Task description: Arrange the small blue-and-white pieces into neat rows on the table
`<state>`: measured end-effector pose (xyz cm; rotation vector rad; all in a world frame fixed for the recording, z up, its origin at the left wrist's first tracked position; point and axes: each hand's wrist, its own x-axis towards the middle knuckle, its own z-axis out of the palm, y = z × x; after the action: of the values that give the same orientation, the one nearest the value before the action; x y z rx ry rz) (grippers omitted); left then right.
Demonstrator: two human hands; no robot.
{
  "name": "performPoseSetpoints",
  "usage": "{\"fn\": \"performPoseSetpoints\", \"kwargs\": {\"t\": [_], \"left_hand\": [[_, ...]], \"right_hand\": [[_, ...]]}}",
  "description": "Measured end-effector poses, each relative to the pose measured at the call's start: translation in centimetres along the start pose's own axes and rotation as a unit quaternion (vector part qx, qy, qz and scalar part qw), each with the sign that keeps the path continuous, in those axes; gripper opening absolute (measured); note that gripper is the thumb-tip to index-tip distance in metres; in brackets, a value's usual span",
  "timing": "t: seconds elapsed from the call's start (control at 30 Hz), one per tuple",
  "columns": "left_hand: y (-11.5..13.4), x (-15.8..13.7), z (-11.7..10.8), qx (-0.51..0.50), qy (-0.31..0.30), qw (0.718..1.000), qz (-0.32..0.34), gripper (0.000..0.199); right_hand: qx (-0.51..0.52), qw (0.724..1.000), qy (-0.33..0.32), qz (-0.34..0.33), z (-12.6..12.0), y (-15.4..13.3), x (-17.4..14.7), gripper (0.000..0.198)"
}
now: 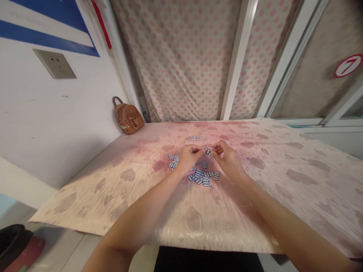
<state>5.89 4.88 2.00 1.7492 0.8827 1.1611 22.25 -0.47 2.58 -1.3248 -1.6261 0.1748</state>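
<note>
Between the fingertips of both hands, just above the table, is a small blue-and-white piece (209, 152), flat-looking and striped; its exact kind is too small to make out. My left hand (190, 156) pinches its left side with thumb and fingers. On its right side my right hand (227, 154) is closed in a similar pinch. Below the hands lies a loose pile of similar blue-and-white pieces (202, 176), several of them overlapping. More pieces (172, 161) lie to the left, partly hidden by my left hand. Farther back, a neat little group of pieces (196, 138) sits apart.
A patterned, shiny cloth covers the table (127, 204). At its back left corner a small brown backpack (129, 118) leans near the wall. Behind the table hangs a dotted curtain (184, 64) behind a white frame. A dark and red bin-like object (19, 245) stands on the floor at left.
</note>
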Motion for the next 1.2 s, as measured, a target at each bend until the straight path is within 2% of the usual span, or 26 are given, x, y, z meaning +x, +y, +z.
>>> {"fn": "performPoseSetpoints", "kwargs": {"t": [0.3, 0.8, 1.0, 1.2], "left_hand": [[-0.42, 0.31, -0.17, -0.033, -0.004, 0.999, -0.034, 0.026], [0.12, 0.03, -0.14, -0.047, -0.014, 0.998, -0.040, 0.026], [0.17, 0.09, -0.03, -0.055, -0.013, 0.997, -0.048, 0.024], [0.37, 0.15, -0.19, -0.073, -0.004, 0.995, -0.063, 0.026]], "right_hand": [[-0.035, 0.998, 0.002, -0.045, -0.22, 0.15, -0.02, 0.012], [-0.033, 0.999, -0.001, -0.034, -0.02, -0.17, -0.24, 0.011], [-0.053, 0.997, 0.005, -0.056, 0.01, 0.07, -0.18, 0.010], [-0.148, 0.981, -0.016, -0.123, -0.14, 0.47, -0.04, 0.033]]}}
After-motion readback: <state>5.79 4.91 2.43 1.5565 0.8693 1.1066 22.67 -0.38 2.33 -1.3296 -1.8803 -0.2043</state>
